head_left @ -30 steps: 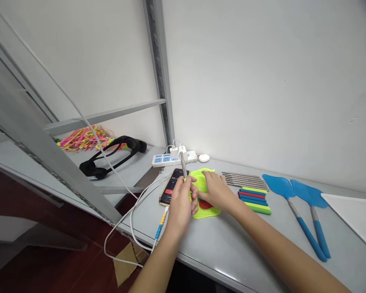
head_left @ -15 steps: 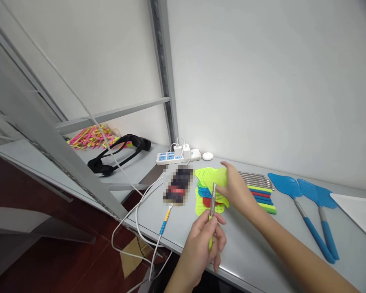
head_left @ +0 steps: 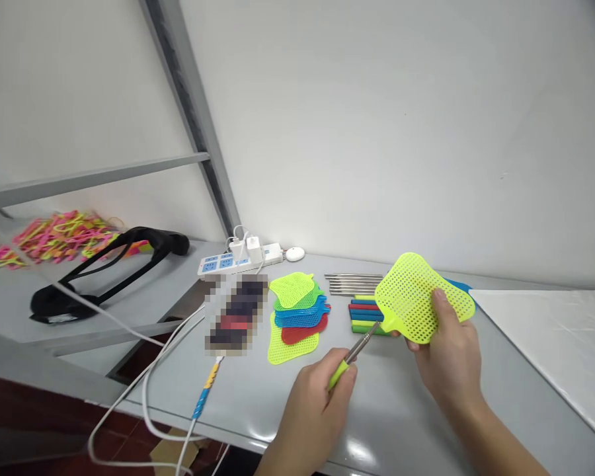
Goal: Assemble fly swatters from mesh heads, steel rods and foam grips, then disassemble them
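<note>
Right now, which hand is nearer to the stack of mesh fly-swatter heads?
Left. The left hand is just below and slightly right of the stack of mesh fly-swatter heads in view; the right hand is well off to its right.

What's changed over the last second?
The right hand lifted a lime-green perforated plastic swatter head off the multicoloured mesh-head stack and carried it right. The left hand moved right, still gripping the silver metal rod with a lime-green handle. The white plastic power strip stayed put.
</note>
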The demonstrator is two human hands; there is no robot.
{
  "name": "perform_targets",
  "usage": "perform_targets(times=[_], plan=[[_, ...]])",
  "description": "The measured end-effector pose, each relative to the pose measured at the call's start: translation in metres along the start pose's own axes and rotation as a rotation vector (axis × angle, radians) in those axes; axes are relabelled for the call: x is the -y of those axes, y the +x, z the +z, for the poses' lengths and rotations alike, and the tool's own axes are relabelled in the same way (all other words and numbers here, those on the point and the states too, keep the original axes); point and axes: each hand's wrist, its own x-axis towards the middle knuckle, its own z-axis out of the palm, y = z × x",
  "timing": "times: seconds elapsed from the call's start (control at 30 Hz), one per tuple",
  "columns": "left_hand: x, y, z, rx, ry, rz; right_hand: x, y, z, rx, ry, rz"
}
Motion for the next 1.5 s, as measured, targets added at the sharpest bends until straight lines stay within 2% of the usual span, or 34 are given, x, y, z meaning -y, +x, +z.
perform_targets(times=[0.17,0.33,0.57,0.73,0.8,0.9,1.03,1.23,1.4,1.5], plan=[[-0.003,-0.001,0.0,0.077,0.13,0.013,0.0,-0.01,-0.015,-0.076,-0.063,-0.09],[-0.002,-0.001,0.006,-0.001,0.152,0.042,-0.003,-0.014,-0.016,-0.082,-0.099,-0.149],[-0.002,-0.004,0.007,0.021,0.137,0.01,0.002,-0.025,-0.016,-0.072,-0.116,-0.108],[-0.012,-0.016,0.0,0.16,0.118,-0.034,0.011,-0.036,-0.026,-0.061,-0.167,-0.024],[-0.02,-0.022,-0.003,0.215,0.114,-0.029,0.014,-0.041,-0.028,-0.017,-0.144,0.004],[-0.029,-0.031,-0.005,0.25,0.079,-0.046,0.019,-0.054,-0.026,0.131,-0.157,0.048],[-0.032,-0.042,-0.003,0.297,-0.021,-0.067,0.024,-0.078,-0.02,0.266,-0.207,0.104],[-0.041,-0.056,-0.001,0.307,-0.044,-0.053,0.027,-0.101,-0.021,0.278,-0.154,0.083],[-0.058,-0.065,0.005,0.283,-0.01,-0.029,0.037,-0.106,-0.03,0.309,-0.141,0.043],[-0.062,-0.068,0.008,0.285,0.051,0.003,0.036,-0.108,-0.034,0.374,-0.152,0.068]])
